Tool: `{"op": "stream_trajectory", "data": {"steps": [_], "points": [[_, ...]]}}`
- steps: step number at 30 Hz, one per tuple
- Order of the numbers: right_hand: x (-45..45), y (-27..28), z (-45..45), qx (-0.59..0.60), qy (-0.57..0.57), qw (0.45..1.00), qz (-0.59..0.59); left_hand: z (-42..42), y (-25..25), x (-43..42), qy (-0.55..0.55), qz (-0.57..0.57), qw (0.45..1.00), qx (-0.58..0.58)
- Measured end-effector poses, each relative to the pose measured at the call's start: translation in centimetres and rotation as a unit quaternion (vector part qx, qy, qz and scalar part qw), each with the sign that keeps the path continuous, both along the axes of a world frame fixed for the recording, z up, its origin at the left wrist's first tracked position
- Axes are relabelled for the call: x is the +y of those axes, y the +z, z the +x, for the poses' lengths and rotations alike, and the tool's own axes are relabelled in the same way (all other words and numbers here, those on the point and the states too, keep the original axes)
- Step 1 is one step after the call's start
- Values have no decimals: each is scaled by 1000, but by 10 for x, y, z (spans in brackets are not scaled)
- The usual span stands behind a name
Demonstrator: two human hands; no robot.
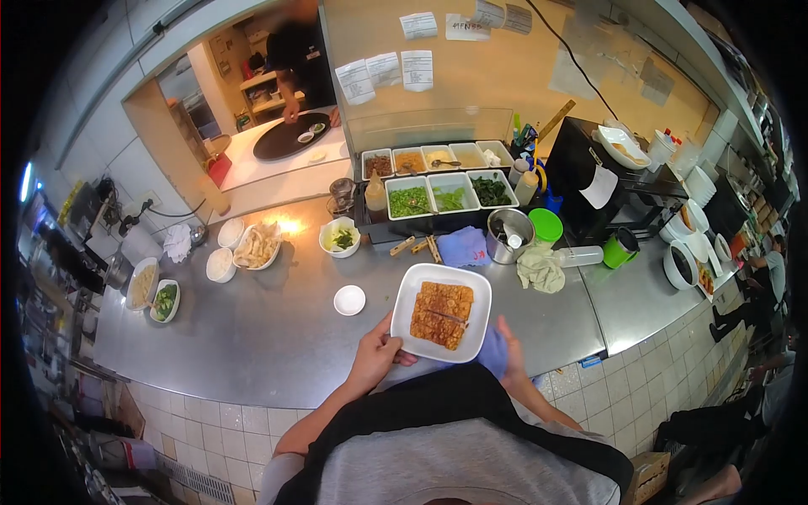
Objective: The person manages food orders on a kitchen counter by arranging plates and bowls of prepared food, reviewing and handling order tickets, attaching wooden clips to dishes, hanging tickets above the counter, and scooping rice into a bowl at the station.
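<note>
My left hand (376, 353) grips the lower left edge of a white square dish (481, 290), thumb on the rim. In the dish lies a browned, sauced food slab (442, 316), cut into pieces; its kind is unclear. The dish is above the counter's front edge, close to my body. My right hand (508, 355) is at the dish's lower right with a blue cloth (491, 353) in it; its fingers are partly hidden by the cloth. To the left of the dish, a small white saucer (349, 300) sits on the counter.
Behind the dish stand topping containers (410, 198), a folded blue towel (463, 247), a metal pot (510, 234) and a green cloth (541, 269). Several bowls of food (257, 246) stand left on the steel counter (252, 337). Beyond the hatch, a person reaches over a black tray (282, 141).
</note>
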State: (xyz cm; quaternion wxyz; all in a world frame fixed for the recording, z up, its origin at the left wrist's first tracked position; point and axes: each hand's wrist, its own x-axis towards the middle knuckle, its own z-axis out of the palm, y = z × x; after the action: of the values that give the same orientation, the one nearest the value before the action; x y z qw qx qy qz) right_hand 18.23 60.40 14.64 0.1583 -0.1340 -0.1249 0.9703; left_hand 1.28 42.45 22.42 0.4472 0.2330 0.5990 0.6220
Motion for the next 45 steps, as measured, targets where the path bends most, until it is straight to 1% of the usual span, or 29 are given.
{"op": "stream_trajectory", "data": {"steps": [3, 5, 6, 8, 9, 11, 13, 14, 15, 16, 18, 19, 20, 22, 24, 25, 28, 29, 31, 34, 35, 36, 37, 38, 39, 40, 43, 45], "points": [[9, 52, -19, -2, -76, 996, 38, -2, 3, -8, -48, -53, 997, -1], [21, 53, -33, 29, 40, 999, 17, 1, 0, -8, -89, -75, 993, -15], [24, 47, -39, 44, 98, 994, 7, 1, -3, -6, -88, -71, 993, -27], [23, 16, -64, 181, 199, 963, -12, 1, -11, -2, -86, -63, 993, -47], [21, -1, -78, 248, 246, 937, -22, 3, -9, -2, -62, -47, 996, -44], [6, -42, -92, 244, 212, 942, -86, 9, -5, -1, -15, -15, 999, -36], [-1, -44, -89, 176, 171, 969, -28, 7, -7, -3, 9, -8, 1000, -19], [-6, -19, -77, 108, 144, 982, 63, 4, -8, -5, 20, -4, 1000, -9], [-13, 10, -63, 39, 115, 981, 152, 2, -9, -9, 18, -8, 1000, 2], [-18, 35, -50, -32, 84, 967, 238, 1, -10, -14, 15, -12, 1000, 13], [-10, 47, -40, -47, 89, 972, 213, -3, -13, -19, -3, -28, 999, 16], [2, 51, -40, 9, 125, 987, 102, -4, -14, -21, -18, -39, 999, 8], [10, 54, -40, 63, 159, 985, -12, -3, -17, -21, -32, -50, 998, -1], [19, 31, -56, 161, 237, 958, 0, 3, -25, -16, -28, -42, 999, -18], [7, 28, -63, 129, 223, 961, 101, 9, -26, -14, -7, -25, 999, -35], [-10, 36, -56, 45, 166, 965, 196, 11, -23, -13, 12, -13, 999, -46], [-27, 0, -56, -60, 65, 945, 315, 8, -22, -21, 66, 3, 997, -45], [-23, 1, -55, -90, 81, 942, 313, 4, -24, -29, 83, 4, 996, -40], [-12, 8, -51, -87, 108, 956, 258, -2, -28, -50, 138, 6, 990, -6], [15, 49, -31, 14, 135, 986, 98, -7, -34, -91, 249, 8, 968, 15], [25, 49, -25, -49, 60, 957, 280, -9, -39, -106, 288, 10, 957, 26], [34, 49, -20, -109, -19, 887, 449, -11, -46, -123, 327, 11, 944, 37], [40, 50, -16, -165, -97, 778, 598, -13, -53, -139, 356, 3, 933, 41], [44, 51, -15, -203, -90, 688, 691, -15, -61, -156, 385, -6, 922, 46], [47, 52, -15, -238, -80, 586, 770, -18, -68, -170, 413, -15, 909, 51], [48, 52, -14, -269, -69, 473, 836, -21, -75, -182, 429, -22, 902, 53], [40, 44, -13, -334, -28, 297, 894, -35, -91, -210, 472, -44, 879, 50], [29, 39, -15, -323, -50, 314, 891, -45, -98, -218, 473, -36, 880, 27]]}}
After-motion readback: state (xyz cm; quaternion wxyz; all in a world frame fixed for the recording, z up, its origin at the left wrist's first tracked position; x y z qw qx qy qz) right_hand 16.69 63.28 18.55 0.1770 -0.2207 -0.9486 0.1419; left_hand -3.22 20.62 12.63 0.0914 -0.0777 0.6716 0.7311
